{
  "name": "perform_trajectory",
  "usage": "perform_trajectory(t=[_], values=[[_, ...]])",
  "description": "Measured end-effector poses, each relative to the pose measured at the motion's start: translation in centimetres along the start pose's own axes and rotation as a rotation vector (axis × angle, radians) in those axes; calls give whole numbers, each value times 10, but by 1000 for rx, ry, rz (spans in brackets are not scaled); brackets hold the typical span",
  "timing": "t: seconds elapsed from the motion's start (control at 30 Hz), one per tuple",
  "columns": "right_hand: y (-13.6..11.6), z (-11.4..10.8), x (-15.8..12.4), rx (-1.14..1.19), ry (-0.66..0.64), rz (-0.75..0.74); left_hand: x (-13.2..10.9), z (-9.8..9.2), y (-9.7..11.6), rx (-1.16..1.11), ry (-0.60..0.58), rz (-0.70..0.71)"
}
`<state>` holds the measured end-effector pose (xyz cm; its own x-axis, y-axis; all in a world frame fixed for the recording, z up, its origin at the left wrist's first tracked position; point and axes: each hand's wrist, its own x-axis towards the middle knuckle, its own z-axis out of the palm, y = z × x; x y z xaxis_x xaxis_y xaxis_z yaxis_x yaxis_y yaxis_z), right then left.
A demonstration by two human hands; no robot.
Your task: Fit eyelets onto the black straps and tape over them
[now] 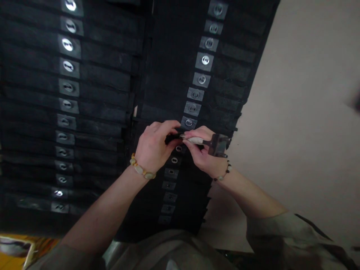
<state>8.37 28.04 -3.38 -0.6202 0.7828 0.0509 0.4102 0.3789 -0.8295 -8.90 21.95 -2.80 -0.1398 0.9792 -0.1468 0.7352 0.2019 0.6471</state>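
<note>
Two rows of overlapping black fabric strips lie before me, each strip bearing a grey patch with a shiny button. My left hand is pinched on the edge of one black strip in the right row. My right hand is closed round a small tool with a pale handle and a dark metal head. The tool's tip meets the strip between my fingers. Both wrists wear bead bracelets.
The left row of strips runs from top to bottom at the left. A bare pale surface stretches to the right of the fabric. Something yellow shows at the bottom left corner.
</note>
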Motion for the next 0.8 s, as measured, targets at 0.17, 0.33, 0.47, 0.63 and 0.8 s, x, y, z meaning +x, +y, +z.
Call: perform_trajectory(t=[0.17,0.33,0.47,0.63,0.8], values=[[-16,-3,11,-209,-61,-38,2,-5,-1,-68,-31,-36],[-34,-1,17,-445,-188,-59,2,-14,-1,-142,-59,-4],[-27,2,13,-399,-155,-44,1,-12,-2,-157,-61,4],[-12,-4,-4,-69,158,21,-1,-9,-2,-173,-48,-16],[-23,0,-17,18,307,-32,-22,-28,2,-199,111,39]])
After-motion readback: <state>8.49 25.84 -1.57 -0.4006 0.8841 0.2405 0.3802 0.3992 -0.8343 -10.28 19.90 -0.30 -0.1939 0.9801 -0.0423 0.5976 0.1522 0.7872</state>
